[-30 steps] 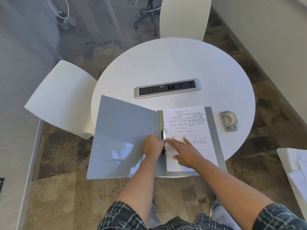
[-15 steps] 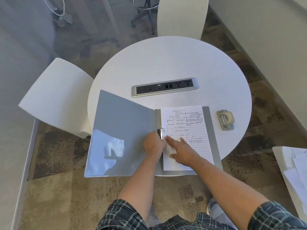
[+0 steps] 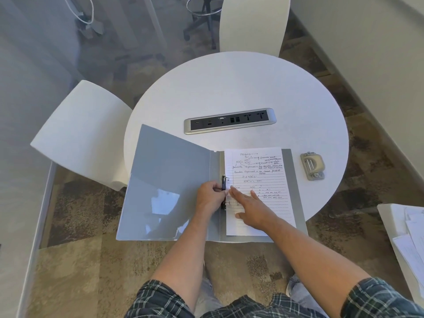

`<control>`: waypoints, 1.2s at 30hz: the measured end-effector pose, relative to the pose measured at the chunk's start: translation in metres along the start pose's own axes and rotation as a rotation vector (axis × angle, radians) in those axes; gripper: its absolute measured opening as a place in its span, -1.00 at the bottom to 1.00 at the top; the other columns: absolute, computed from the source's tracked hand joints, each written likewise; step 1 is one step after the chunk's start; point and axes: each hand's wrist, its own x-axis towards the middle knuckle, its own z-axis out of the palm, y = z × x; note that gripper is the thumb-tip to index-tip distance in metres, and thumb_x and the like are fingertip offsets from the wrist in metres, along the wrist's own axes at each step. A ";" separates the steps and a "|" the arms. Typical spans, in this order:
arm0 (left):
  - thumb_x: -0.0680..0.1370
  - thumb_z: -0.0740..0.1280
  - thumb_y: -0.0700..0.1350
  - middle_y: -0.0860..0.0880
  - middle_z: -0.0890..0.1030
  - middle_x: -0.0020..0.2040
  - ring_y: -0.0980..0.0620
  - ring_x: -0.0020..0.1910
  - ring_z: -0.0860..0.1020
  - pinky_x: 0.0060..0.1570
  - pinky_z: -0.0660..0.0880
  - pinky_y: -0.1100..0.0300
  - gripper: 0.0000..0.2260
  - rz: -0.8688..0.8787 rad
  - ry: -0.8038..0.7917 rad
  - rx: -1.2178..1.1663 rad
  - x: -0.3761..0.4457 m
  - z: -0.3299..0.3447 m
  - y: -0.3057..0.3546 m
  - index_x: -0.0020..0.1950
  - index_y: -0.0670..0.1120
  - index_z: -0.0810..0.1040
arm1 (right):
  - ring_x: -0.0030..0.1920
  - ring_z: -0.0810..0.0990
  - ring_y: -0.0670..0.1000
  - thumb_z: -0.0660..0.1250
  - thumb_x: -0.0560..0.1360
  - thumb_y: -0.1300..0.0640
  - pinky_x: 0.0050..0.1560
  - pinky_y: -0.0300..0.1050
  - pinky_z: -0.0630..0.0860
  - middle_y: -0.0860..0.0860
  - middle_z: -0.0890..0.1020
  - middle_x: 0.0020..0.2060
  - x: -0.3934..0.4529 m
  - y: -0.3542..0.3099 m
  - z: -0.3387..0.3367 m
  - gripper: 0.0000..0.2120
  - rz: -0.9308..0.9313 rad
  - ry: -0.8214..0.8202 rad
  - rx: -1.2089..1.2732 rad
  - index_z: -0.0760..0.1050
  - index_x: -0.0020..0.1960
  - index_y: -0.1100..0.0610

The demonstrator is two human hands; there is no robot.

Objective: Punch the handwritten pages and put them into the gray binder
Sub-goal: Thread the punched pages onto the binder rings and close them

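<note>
On the round white table the gray binder lies open, the handwritten pages on its right half, the flat, relaxed right hand pressing them, the left hand seemingly pinching the ring clip, beside the punch.

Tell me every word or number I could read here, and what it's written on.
"PROBABILITY": heading at the top of the handwritten page lying in the open gray binder.
The handwriting below the heading: formulas and notes, too small and blurred to read reliably.
Power strip set in the table: sockets only, no legible label.
Hole punch: no readable marking.
</note>
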 end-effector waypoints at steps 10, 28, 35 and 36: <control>0.50 0.44 -0.27 -0.02 0.64 -0.14 -0.01 -0.14 0.60 -0.04 0.58 0.06 -0.82 0.064 -0.198 0.042 0.001 -0.004 -0.003 0.02 -0.02 0.60 | 0.62 0.18 -0.06 0.43 0.57 0.17 0.58 -0.05 -0.29 -0.07 0.22 0.63 -0.005 -0.005 -0.007 -0.01 -0.004 -0.026 0.043 -0.24 0.68 -0.11; 0.45 0.48 -0.25 0.05 0.55 0.05 0.01 -0.02 0.61 0.06 0.61 0.04 -0.76 0.253 -0.079 0.386 -0.019 0.006 -0.022 0.08 -0.03 0.65 | 0.64 0.11 0.10 0.47 0.44 -0.11 0.58 0.09 0.09 -0.02 0.01 0.68 0.005 -0.027 -0.031 -0.03 0.025 0.056 -0.219 0.00 0.68 -0.05; 0.47 0.45 -0.29 0.09 0.56 0.06 0.03 -0.06 0.61 0.01 0.63 0.05 -0.74 0.292 -0.064 0.421 -0.020 0.007 -0.025 0.10 -0.01 0.66 | 0.17 0.59 0.13 0.34 0.47 0.28 0.08 0.01 0.50 0.06 0.53 0.33 0.043 -0.050 -0.081 -0.55 0.132 0.087 -0.203 0.41 0.33 0.09; 0.48 0.46 -0.28 0.09 0.57 0.08 0.04 -0.05 0.61 0.03 0.63 0.08 -0.74 0.295 -0.065 0.432 -0.020 0.008 -0.025 0.11 -0.01 0.66 | 0.17 0.59 0.13 0.34 0.47 0.29 0.08 0.03 0.51 0.06 0.52 0.33 0.050 -0.050 -0.088 -0.52 0.141 0.103 -0.225 0.39 0.36 0.09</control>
